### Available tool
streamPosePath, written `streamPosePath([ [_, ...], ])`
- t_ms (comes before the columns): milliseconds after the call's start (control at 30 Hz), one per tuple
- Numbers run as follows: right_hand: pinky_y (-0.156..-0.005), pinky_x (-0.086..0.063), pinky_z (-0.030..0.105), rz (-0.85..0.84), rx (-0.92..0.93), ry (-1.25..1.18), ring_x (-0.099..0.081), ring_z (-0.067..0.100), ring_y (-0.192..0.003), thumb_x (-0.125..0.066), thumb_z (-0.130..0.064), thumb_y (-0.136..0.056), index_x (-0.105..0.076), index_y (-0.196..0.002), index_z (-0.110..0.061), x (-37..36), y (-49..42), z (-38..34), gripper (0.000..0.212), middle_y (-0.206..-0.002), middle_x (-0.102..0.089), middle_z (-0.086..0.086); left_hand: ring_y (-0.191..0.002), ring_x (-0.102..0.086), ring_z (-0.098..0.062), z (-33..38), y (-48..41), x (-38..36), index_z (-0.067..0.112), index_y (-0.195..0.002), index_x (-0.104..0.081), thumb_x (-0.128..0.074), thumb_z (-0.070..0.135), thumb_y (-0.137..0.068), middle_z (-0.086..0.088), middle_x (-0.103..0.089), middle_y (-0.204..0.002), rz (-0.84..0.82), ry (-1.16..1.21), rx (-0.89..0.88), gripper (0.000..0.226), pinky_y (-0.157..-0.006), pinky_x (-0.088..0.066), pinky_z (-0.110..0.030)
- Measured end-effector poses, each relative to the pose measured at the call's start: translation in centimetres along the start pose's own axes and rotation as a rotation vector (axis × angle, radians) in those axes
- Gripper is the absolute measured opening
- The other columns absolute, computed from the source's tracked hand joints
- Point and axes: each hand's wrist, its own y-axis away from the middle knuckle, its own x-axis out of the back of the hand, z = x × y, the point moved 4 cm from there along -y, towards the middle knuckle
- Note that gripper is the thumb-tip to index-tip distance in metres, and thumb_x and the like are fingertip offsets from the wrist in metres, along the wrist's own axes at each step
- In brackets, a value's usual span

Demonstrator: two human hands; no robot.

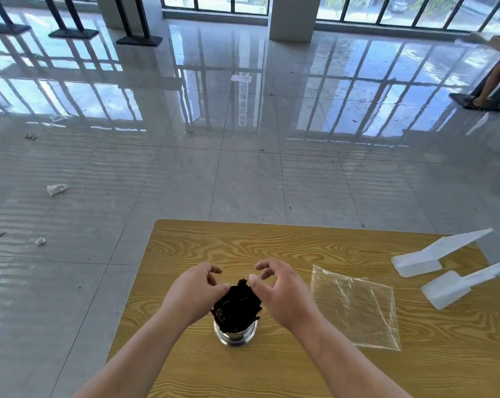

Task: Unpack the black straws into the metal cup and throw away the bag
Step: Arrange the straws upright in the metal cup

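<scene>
A dense bundle of thin black straws is seen standing in a small round polished metal cup near the front of a yellow wood-grain table, the tips fanned above the rim. The cup is flanked by two bare hands: the left hand and the right hand are held with fingers loosely curled and spread, thumbs close to the straw tips, nothing being pinched. The straws would best be tidied by light inward pressure from both sides, so that the cup is not tipped and no straw is flicked out. An empty, crinkled clear plastic bag is left flat on the table just right of the right hand, not yet discarded. Two white plastic scoop-like pieces are laid at the table's right edge. Beyond, scraps of crumpled paper are scattered over a glossy grey tiled floor in which tall windows are mirrored.
</scene>
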Motion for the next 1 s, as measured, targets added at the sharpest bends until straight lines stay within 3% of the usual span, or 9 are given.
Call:
streamPosePath([
  [100, -0.073, -0.047, 0.016, -0.039, -0.116, -0.002, -0.062, -0.001, -0.100, -0.057, -0.054, -0.103, -0.059, -0.135, -0.035, 0.0, -0.3, 1.7, 0.038, -0.120, -0.064, -0.015, -0.090, -0.060, 0.000, 1.2, -0.6, -1.4, 0.039, -0.145, -0.053, -0.079, 0.056, -0.078, 0.018, -0.058, -0.114, -0.098, -0.134, -0.050, 0.074, -0.065, -0.047, -0.019],
  [200, -0.078, -0.056, 0.022, -0.223, -0.201, -0.065, -0.069, 0.000, -0.092, -0.055, -0.047, -0.106, -0.068, -0.131, -0.030, -1.6, -0.5, 2.5, 0.033, -0.113, -0.076, -0.009, -0.106, -0.063, -0.008, 2.6, -0.8, -2.5, 0.039, -0.152, -0.047, -0.082, 0.056, -0.075, 0.011, -0.059, -0.133, -0.145, -0.222, -0.114, 0.086, -0.080, -0.054, -0.025],
  [267, -0.067, -0.057, 0.021, -0.262, -0.213, -0.114, -0.070, -0.003, -0.073, -0.055, -0.044, -0.105, -0.074, -0.116, -0.034, -2.4, -0.4, 2.5, 0.025, -0.096, -0.080, -0.009, -0.113, -0.065, -0.012, 3.4, -0.7, -2.9, 0.041, -0.145, -0.054, -0.078, 0.056, -0.075, 0.013, -0.063, -0.134, -0.173, -0.275, -0.157, 0.075, -0.091, -0.057, -0.031],
  [367, -0.061, -0.056, 0.018, -0.244, -0.212, -0.175, -0.072, 0.000, -0.068, -0.056, -0.042, -0.101, -0.077, -0.106, -0.038, -2.6, -0.3, 2.4, 0.022, -0.088, -0.082, -0.009, -0.089, -0.067, -0.007, 3.8, -0.4, -2.9, 0.041, -0.108, -0.066, -0.071, 0.049, -0.082, 0.018, -0.071, -0.099, -0.163, -0.305, -0.195, 0.027, -0.080, -0.061, -0.034],
  [467, -0.063, -0.058, 0.020, -0.212, -0.203, -0.192, -0.069, 0.002, -0.067, -0.058, -0.038, -0.102, -0.075, -0.103, -0.037, -2.0, -0.5, 2.5, 0.017, -0.091, -0.081, -0.008, -0.085, -0.066, -0.010, 3.6, -0.4, -2.7, 0.036, -0.094, -0.066, -0.065, 0.036, -0.088, 0.015, -0.071, -0.090, -0.111, -0.347, -0.222, 0.006, -0.074, -0.060, -0.034],
  [600, -0.059, -0.055, 0.017, -0.189, -0.188, -0.169, -0.064, -0.001, -0.067, -0.060, -0.035, -0.102, -0.071, -0.106, -0.037, -1.5, -0.3, 2.5, 0.012, -0.098, -0.078, -0.008, -0.082, -0.064, -0.008, 3.7, -0.1, -2.3, 0.034, -0.090, -0.068, -0.066, 0.036, -0.089, 0.015, -0.070, -0.086, -0.097, -0.389, -0.264, 0.003, -0.071, -0.057, -0.029],
  [733, -0.051, -0.045, 0.020, -0.168, -0.163, -0.155, -0.052, 0.000, -0.052, -0.059, -0.033, -0.102, -0.068, -0.103, -0.037, -1.0, 0.0, 2.3, 0.010, -0.098, -0.078, 0.002, -0.079, -0.065, -0.004, 4.1, 0.4, -1.3, 0.033, -0.092, -0.074, -0.070, 0.038, -0.090, 0.016, -0.070, -0.084, -0.078, -0.401, -0.296, 0.007, -0.070, -0.057, -0.027],
  [1000, -0.047, -0.039, 0.019, -0.096, -0.096, -0.187, -0.048, 0.001, -0.050, -0.058, -0.025, -0.104, -0.070, -0.101, -0.030, 0.0, 0.1, 1.8, 0.013, -0.075, -0.067, -0.006, -0.069, -0.063, 0.007, 6.6, 2.3, 4.7, 0.039, -0.081, -0.077, -0.076, 0.042, -0.084, 0.023, -0.069, -0.072, 0.070, -0.289, -0.318, 0.004, -0.057, -0.041, -0.012],
])
